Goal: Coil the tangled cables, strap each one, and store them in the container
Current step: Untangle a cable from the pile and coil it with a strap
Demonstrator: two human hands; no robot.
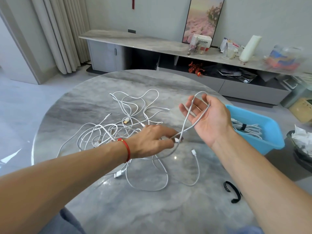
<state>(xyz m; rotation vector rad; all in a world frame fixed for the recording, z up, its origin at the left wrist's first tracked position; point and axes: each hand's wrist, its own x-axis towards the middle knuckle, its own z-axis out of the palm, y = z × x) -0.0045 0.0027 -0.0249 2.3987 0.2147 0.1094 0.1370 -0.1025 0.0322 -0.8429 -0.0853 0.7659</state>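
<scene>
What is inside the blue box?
The blue box holds a bundle of white cables with a black strap around it. The right arm hides the box's near corner, so anything there is unseen.

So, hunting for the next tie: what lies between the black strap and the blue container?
Only the person's right forearm crosses above bare table, head view, between black strap and blue container.

Tangled cables [121,130] mid-table [118,208]; container [263,130] right; strap [232,191] seemingly near front.

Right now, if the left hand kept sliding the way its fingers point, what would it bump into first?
Probably the right hand's wrist, since the left hand points right along the white cable it pinches; depth is unclear.
</scene>
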